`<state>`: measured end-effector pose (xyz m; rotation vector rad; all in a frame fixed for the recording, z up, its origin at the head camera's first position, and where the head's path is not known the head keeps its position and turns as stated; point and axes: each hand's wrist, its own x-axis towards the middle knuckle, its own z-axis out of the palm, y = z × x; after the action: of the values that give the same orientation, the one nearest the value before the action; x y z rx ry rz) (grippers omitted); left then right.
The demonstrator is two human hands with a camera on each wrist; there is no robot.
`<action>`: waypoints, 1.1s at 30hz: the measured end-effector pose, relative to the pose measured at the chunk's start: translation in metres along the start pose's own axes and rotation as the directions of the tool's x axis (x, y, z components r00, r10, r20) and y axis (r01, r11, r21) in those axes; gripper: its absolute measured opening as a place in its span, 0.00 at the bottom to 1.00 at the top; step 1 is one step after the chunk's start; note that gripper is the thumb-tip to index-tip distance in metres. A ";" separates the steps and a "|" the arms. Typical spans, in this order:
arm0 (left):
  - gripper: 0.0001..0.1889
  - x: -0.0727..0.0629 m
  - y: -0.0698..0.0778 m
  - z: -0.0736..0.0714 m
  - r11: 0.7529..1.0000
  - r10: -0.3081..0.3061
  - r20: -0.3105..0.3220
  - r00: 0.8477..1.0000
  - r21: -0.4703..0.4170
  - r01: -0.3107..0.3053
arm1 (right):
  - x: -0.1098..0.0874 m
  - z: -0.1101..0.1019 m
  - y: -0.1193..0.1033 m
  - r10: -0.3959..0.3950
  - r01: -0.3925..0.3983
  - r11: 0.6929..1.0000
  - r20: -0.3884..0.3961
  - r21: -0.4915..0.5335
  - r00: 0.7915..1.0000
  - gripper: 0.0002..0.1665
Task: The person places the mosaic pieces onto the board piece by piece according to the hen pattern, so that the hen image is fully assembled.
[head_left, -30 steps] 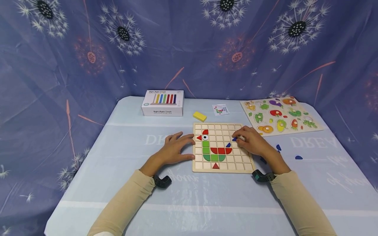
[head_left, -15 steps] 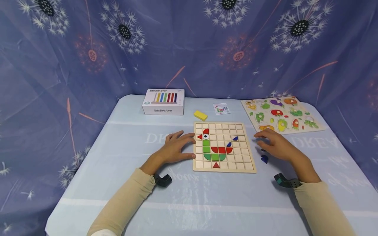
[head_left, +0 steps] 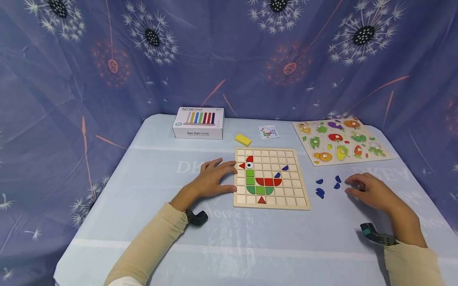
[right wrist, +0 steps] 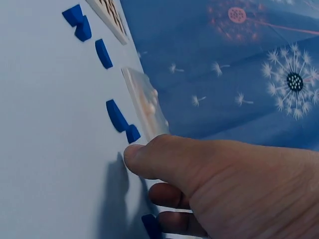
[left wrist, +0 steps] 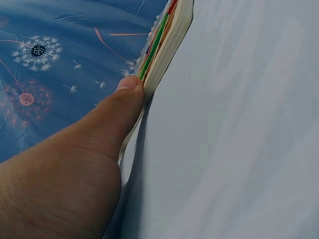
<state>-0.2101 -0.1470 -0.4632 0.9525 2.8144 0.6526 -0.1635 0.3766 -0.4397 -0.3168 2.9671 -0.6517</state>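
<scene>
Blue half-round pieces (head_left: 338, 179) lie on the table (head_left: 286, 238), right of the wooden grid board (head_left: 264, 157), which bears a bird-like figure (head_left: 250, 181). Left hand (head_left: 213, 179): fingers spread, touching the board's left edge. Right hand (head_left: 370, 192): fingers loosely bent, thumb apart, no grip visible; one blue piece (right wrist: 151, 226) lies by its fingertips, contact uncertain. Likely faults: sideways pressure on the board could jog the figure; a hasty pinch could make a thin piece skid.
</scene>
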 end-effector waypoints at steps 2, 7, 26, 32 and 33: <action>0.29 0.000 0.000 0.000 1.000 0.002 0.002 1.000 0.001 -0.002 | -0.002 0.002 0.003 0.029 -0.029 1.000 0.007 0.005 1.000 0.17; 0.29 0.000 0.000 0.001 1.000 0.004 0.005 1.000 -0.005 -0.004 | -0.005 0.001 0.009 0.054 -0.054 0.998 -0.012 0.010 0.998 0.15; 0.29 0.000 -0.003 0.003 1.000 0.010 -0.009 1.000 -0.011 -0.010 | -0.007 0.006 0.017 0.056 -0.054 0.998 -0.099 0.030 0.993 0.13; 0.29 0.001 -0.003 0.003 1.000 0.024 -0.023 0.999 -0.005 -0.024 | -0.007 0.010 0.016 0.033 -0.024 0.997 -0.126 0.069 0.991 0.19; 0.29 0.001 -0.003 0.003 1.000 0.024 -0.024 0.999 -0.005 -0.024 | -0.007 0.010 0.016 0.042 -0.034 0.997 -0.127 0.066 0.991 0.18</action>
<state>-0.2123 -0.1475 -0.4668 0.9862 2.8243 0.6788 -0.1583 0.3885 -0.4553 -0.2205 3.0564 -0.7895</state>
